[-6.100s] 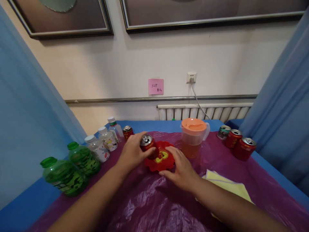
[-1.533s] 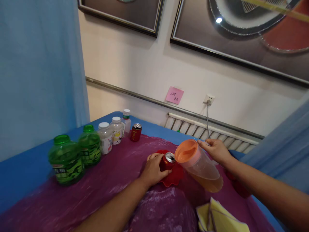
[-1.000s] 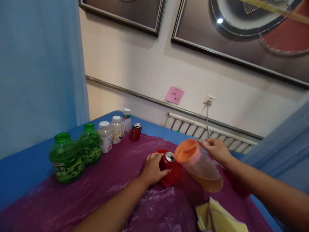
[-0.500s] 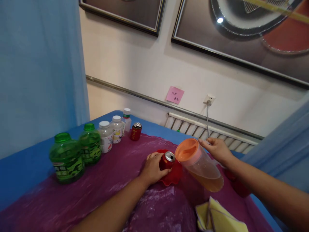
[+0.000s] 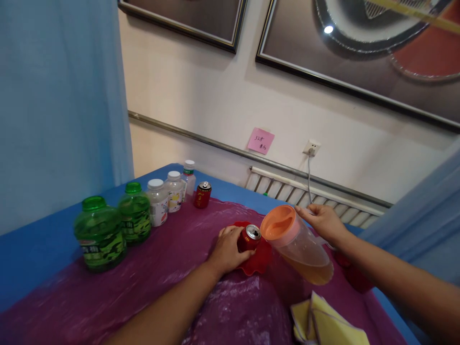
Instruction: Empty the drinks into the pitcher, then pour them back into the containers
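Observation:
My left hand [image 5: 228, 249] is wrapped round a red drink can [image 5: 249, 238] with an opened top. The can stands on or in a red wavy-edged dish [image 5: 260, 263], whose middle is hidden. My right hand [image 5: 325, 223] grips the handle of a clear plastic pitcher [image 5: 304, 251] with an orange lid. The pitcher is tilted left, its lid edge right beside the can's top. Brownish liquid [image 5: 312, 273] lies in its lower part; I cannot tell whether any is flowing out.
On the left stand two green bottles [image 5: 99, 237], two white-capped jars [image 5: 158, 206], a slim clear bottle [image 5: 189, 179] and another red can [image 5: 203, 195]. A folded yellow cloth [image 5: 327, 321] lies at the front. Purple plastic sheet [image 5: 154, 287] covers the blue table; a red object [image 5: 359, 280] sits behind my right forearm.

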The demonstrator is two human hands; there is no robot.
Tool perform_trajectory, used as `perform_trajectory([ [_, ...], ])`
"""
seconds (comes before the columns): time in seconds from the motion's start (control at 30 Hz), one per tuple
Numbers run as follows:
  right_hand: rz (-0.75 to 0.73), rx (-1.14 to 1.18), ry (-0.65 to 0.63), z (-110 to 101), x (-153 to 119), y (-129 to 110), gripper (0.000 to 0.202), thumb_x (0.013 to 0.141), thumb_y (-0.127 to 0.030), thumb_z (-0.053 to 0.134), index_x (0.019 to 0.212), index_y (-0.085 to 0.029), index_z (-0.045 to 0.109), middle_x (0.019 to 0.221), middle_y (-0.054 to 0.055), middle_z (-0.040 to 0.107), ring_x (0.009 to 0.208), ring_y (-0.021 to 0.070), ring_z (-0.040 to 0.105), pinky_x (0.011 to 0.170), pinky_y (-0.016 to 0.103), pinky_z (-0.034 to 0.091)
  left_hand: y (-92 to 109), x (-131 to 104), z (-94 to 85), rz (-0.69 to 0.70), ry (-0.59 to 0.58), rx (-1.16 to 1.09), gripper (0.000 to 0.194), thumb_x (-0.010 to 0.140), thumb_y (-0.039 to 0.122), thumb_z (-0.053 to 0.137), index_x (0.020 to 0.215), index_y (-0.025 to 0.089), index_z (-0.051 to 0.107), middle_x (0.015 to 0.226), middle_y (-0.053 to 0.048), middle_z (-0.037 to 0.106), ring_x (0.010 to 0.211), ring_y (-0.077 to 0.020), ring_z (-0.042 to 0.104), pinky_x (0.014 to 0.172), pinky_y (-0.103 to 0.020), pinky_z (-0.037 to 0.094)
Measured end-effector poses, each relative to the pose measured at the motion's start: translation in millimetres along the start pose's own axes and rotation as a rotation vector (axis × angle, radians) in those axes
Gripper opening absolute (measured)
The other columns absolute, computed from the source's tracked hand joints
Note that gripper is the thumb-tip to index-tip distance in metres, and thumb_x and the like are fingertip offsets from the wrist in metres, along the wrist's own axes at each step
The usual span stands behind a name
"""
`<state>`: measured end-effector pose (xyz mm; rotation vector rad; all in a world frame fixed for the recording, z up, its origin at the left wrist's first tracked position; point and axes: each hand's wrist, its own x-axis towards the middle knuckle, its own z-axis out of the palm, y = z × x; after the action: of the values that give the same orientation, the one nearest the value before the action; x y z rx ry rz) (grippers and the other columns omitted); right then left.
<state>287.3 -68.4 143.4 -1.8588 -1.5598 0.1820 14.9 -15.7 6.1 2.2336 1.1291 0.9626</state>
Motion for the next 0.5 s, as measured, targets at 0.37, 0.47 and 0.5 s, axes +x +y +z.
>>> perform_trajectory([
  [0.37,-0.008,-0.03,-0.001,-1.6,-0.3,-1.4,0.06,0.074,-0.073,0.056,0.056,-0.025,0.026,0.053,-0.006,0.024,0.048,0.0082,0.023,0.042,0.024,0.019,-1.3,0.0,1.1,0.0,-0.008,0.003,0.06,0.067,0.04,0.083,0.122,0.023,0.064,0.124,-0.009,0.067,0.118,-0.0328,0.057,0.105,-0.047,0.04],
  [0.47,-0.001,-0.038,-0.001,-1.5,-0.3,-1.9,0.059,0.074,-0.074,0.055,0.056,-0.025,0.025,0.053,-0.006,0.024,0.048,0.0084,0.024,0.043,0.024,0.019,-3.4,-0.2,2.8,0.008,0.007,0.003,0.06,0.067,0.041,0.083,0.121,0.025,0.064,0.124,-0.008,0.067,0.117,-0.0328,0.058,0.104,-0.046,0.04],
  [0.5,0.002,-0.04,-0.004,-1.5,-0.2,-2.1,0.059,0.074,-0.073,0.054,0.056,-0.025,0.026,0.053,-0.006,0.024,0.048,0.0085,0.024,0.042,0.024,0.02,-4.0,-0.3,3.2,0.012,0.009,0.002,0.06,0.067,0.041,0.083,0.121,0.026,0.064,0.125,-0.008,0.067,0.117,-0.0328,0.058,0.104,-0.046,0.04],
])
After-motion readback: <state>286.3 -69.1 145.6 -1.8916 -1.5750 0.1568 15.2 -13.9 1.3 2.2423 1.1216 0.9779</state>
